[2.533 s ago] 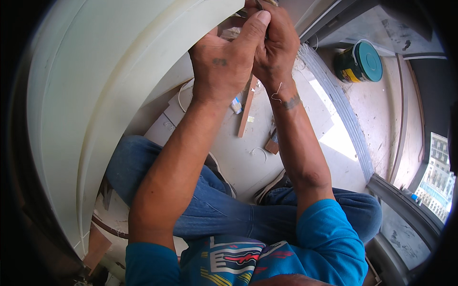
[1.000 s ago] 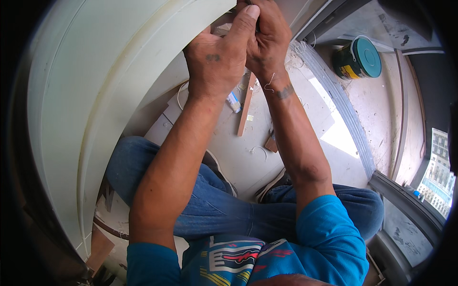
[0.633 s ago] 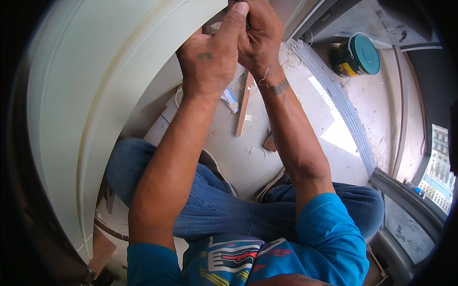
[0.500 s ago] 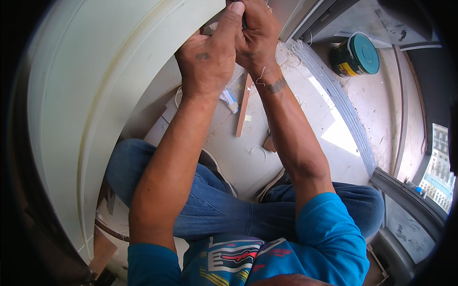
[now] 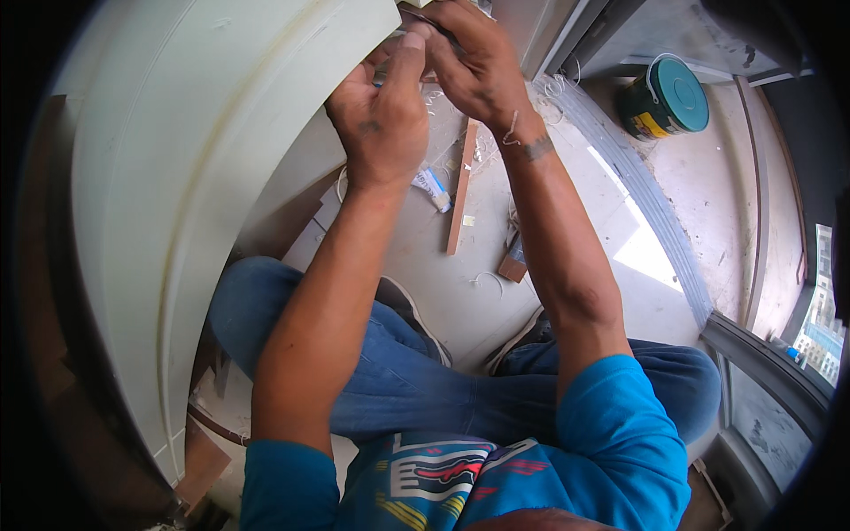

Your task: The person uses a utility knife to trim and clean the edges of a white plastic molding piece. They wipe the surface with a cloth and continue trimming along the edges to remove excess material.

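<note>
Both my hands are up at the edge of a large pale greenish-white panel [image 5: 239,115]. My left hand [image 5: 385,124] is closed with its thumb pointing up, its curled fingers partly hidden against the panel's edge; what they hold is hidden. Just right of it, my right hand [image 5: 478,75] pinches a thin, dark, blade-like piece [image 5: 414,15] close to the panel's corner. Its full shape is cut off at the top of the view. The fingertips of both hands nearly touch. A thin white strand clings to my right wrist.
On the floor between my arms lie a white-and-blue tube [image 5: 432,190], a narrow wooden strip [image 5: 462,190], a brown block [image 5: 513,265] and pale curled scraps [image 5: 487,283]. A lidded green bucket [image 5: 664,97] stands beyond the metal door track [image 5: 646,186]. My crossed legs are below.
My hands have drawn slightly apart, and the right wrist has shifted right. The thin dark piece at the right fingertips now shows. The whole view has shifted a little.
</note>
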The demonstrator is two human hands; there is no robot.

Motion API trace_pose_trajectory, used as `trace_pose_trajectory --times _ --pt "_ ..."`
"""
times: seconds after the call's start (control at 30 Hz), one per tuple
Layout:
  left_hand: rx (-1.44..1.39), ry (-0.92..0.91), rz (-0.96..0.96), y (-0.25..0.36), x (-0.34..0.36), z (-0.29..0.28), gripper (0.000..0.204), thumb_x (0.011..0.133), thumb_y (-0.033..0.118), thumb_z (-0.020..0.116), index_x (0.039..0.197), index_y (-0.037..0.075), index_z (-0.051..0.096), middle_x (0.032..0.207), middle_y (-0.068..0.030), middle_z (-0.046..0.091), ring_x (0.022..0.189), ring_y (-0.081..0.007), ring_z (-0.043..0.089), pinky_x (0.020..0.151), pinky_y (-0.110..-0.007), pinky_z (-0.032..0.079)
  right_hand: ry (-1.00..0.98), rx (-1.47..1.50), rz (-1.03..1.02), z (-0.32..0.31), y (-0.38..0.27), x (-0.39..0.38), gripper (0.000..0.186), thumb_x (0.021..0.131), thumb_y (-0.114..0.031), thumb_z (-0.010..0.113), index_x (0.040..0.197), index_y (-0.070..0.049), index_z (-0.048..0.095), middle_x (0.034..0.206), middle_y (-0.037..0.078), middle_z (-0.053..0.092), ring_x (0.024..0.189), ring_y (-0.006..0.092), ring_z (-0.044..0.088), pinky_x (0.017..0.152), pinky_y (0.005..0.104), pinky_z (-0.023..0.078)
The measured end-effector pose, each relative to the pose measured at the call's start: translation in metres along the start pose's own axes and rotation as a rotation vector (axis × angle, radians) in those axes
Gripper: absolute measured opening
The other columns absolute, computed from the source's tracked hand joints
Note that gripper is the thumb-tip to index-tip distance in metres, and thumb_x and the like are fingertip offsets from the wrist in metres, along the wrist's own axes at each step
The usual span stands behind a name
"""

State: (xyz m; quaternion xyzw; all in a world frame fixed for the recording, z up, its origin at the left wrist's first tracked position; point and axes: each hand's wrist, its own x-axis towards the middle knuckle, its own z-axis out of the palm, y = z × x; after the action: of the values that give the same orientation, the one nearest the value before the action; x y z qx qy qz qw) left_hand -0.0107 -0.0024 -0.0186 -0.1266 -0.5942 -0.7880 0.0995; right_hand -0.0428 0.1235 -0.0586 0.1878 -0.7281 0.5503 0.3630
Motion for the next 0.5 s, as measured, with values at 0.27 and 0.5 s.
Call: trace_pose_trajectory --times 0.27,0.5 --pt "-0.074 0.162 -0.163 0.004 0.0 0.017 0.038 0.099 0.024 0.077 0.128 0.002 0.065 0.118 -0.0081 0.07 0.099 -0.0149 0.064 0.08 -0.036 0.061 0.19 0.218 0.516 -0.042 0.011 -0.053 0.027 0.105 -0.023 0.063 0.101 0.0 0.077 0.074 0.0 0.063 0.068 0.0075 0.057 0.061 0.0241 0.046" --pt "-0.173 0.191 -0.254 0.004 0.002 0.024 0.042 0.099 0.035 0.077 0.129 0.008 0.065 0.125 -0.006 0.066 0.096 -0.0134 0.061 0.078 -0.037 0.061 0.444 0.197 0.632 -0.071 0.018 -0.051 0.029 0.104 -0.025 0.064 0.102 0.002 0.074 0.072 0.001 0.062 0.063 0.0109 0.059 0.059 0.0267 0.048"
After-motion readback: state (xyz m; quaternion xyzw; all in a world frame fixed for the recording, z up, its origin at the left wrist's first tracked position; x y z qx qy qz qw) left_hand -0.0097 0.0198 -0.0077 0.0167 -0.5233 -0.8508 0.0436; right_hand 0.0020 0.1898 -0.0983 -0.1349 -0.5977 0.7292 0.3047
